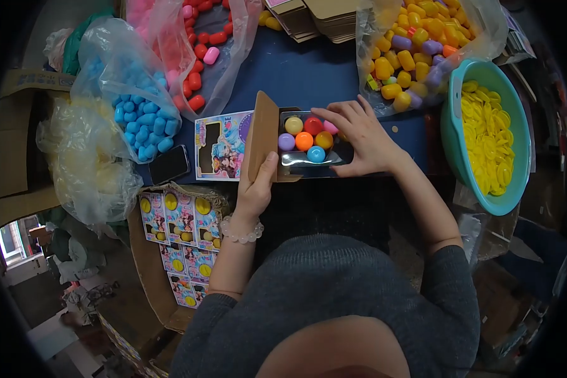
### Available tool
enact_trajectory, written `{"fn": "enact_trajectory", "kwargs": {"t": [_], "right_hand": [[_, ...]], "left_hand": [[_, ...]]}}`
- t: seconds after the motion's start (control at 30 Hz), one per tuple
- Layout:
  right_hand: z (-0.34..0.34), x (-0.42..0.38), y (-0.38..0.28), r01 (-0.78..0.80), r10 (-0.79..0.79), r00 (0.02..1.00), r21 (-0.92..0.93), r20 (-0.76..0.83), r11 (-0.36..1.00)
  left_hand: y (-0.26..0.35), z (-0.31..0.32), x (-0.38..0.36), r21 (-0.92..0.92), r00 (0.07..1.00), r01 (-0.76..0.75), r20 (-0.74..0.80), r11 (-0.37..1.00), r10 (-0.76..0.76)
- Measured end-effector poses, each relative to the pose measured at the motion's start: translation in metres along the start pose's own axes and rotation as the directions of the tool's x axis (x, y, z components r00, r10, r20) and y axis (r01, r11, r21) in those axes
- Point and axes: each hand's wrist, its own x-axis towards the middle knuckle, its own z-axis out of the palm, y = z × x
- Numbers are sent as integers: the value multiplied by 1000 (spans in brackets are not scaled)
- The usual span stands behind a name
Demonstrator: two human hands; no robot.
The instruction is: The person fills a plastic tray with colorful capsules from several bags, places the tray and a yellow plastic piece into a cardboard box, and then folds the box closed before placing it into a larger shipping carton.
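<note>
My left hand [256, 189] grips the raised brown cardboard side of a printed box [222, 146], its thumb against the board. Its colourful printed panel, with a dark cut-out window, lies flat to the left. Against the raised cardboard sits a shiny plastic tray [294, 159] with several coloured round pieces [304, 141] in it: cream, red, purple, orange, amber and blue. My right hand [366, 140] spans the tray's right end, fingers at the far edge and thumb at the near edge. A pink piece shows partly beside those fingers.
Plastic bags hold blue pieces [146, 123], red pieces [195, 80] and mixed yellow-purple pieces [416, 53]. A teal basin [455, 129] of yellow discs stands right. A black phone [169, 165] lies left. Below, a carton [146, 264] contains several printed boxes. Flat cardboard [337, 19] is stacked behind.
</note>
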Motion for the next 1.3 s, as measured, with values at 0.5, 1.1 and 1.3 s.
{"fn": "enact_trajectory", "kwargs": {"t": [0.5, 1.1, 1.3], "right_hand": [[5, -44, 14, -279, 388, 828, 302, -406, 912], [52, 9, -20, -266, 613, 758, 964, 223, -22], [70, -3, -26, -138, 482, 759, 832, 438, -538]], "left_hand": [[-18, 69, 2, 110, 972, -147, 201, 983, 123], [-22, 75, 4, -9, 931, -218, 299, 976, 211], [25, 32, -4, 597, 844, -439, 530, 672, 81]]}}
